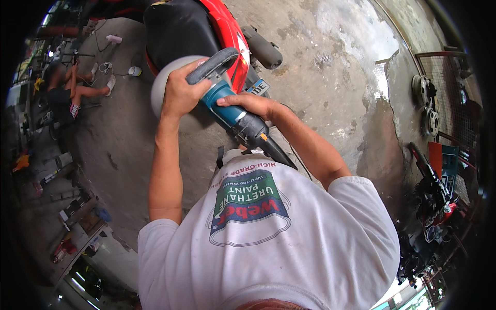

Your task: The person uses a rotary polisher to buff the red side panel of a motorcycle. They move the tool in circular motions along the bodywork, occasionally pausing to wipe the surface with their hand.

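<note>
A teal and black power polisher (219, 98) stretches from my waist toward a red motorcycle (230, 41) at the top. Its black loop handle (217, 64) is in the grip of my left hand (180, 93). My right hand (254, 105) wraps around the teal body, thumb on top. The white round pad (159, 93) shows beside my left hand and lies close to the rear of the black seat (175, 39). Whether the pad touches the motorcycle, or spins, I cannot tell. The polisher's black rear end reaches almost to my shirt.
The muffler (263, 49) juts out on the motorcycle's right side. A cord runs near my right forearm. At far left a person (64, 93) sits low by loose cables. Wheel rims (421, 90) and another motorcycle (436, 212) stand at right; a cluttered bench (77, 250) is lower left.
</note>
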The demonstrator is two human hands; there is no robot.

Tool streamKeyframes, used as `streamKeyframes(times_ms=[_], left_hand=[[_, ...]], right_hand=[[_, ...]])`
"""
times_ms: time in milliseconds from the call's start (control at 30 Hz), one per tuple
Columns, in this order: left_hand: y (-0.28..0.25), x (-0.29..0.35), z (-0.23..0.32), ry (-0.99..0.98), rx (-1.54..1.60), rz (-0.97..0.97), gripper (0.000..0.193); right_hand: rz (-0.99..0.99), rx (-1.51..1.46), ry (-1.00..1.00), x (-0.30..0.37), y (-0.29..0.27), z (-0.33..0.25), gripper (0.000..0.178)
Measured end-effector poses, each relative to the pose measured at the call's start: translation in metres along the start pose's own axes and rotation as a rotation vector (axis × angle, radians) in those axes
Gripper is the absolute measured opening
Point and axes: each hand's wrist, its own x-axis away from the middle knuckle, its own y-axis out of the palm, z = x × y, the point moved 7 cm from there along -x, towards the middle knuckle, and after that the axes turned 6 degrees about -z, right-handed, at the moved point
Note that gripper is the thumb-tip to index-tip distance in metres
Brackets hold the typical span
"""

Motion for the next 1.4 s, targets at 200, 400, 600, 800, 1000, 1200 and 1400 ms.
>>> streamKeyframes(times_ms=[200, 400, 600, 800, 1000, 1200, 1400], left_hand=[[0.01, 0.081, -0.015, -0.207, 0.034, 0.121, 0.052], [0.022, 0.042, 0.006, -0.113, 0.056, 0.056, 0.05], [0.03, 0.005, 0.026, -0.108, -0.022, -0.005, 0.05], [0.014, 0.064, -0.011, -0.255, 0.017, 0.096, 0.052], [0.014, 0.047, 0.002, -0.132, 0.059, 0.09, 0.053], [0.032, 0.036, 0.002, -0.083, 0.104, 0.064, 0.056], [0.012, 0.101, -0.033, -0.156, 0.084, 0.24, 0.056]], right_hand=[[-0.074, 0.307, 0.099, -0.009, 0.015, 0.041, 0.103], [-0.012, 0.232, -0.023, 0.014, 0.0, 0.016, 0.098], [-0.017, 0.116, -0.108, 0.028, -0.013, -0.006, 0.092], [-0.118, 0.193, 0.068, -0.021, 0.008, 0.041, 0.099], [0.017, 0.304, 0.003, -0.012, -0.005, 0.027, 0.098], [0.068, 0.308, 0.046, 0.004, -0.027, 0.034, 0.095], [0.01, 0.478, 0.132, -0.033, 0.007, 0.045, 0.099]])
